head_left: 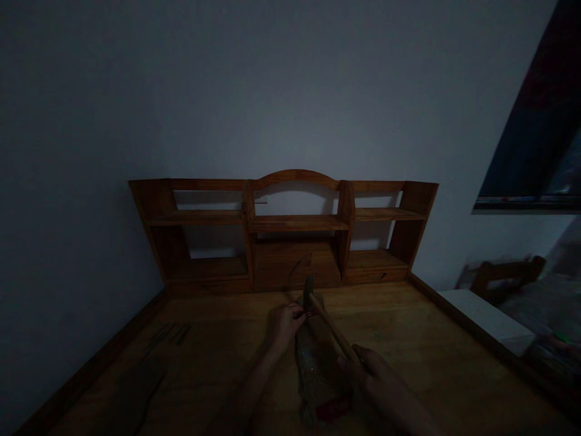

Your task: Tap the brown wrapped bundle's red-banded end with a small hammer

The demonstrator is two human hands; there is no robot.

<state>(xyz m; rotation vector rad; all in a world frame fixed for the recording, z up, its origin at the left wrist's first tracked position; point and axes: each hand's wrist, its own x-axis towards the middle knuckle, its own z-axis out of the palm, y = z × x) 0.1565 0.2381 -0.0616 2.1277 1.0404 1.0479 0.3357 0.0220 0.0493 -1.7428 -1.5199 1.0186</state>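
In a dim room, a person works at a wooden desk [408, 339] before a bare hutch [290, 236] along its back edge. The left hand [285, 321] pinches a small red-tipped thing at the top of a bag [320, 363] lying mid-desk; the right hand [376, 375] grips a stick [333, 330]. No writing is legible.

A dim room in a home, by the look of it. A wooden desk [408, 339] stands against a plain pale wall [227, 91], with a wooden shelf hutch [290, 233] along its back edge. Right of the desk are a chair back [503, 275] and a dark window [540, 133].
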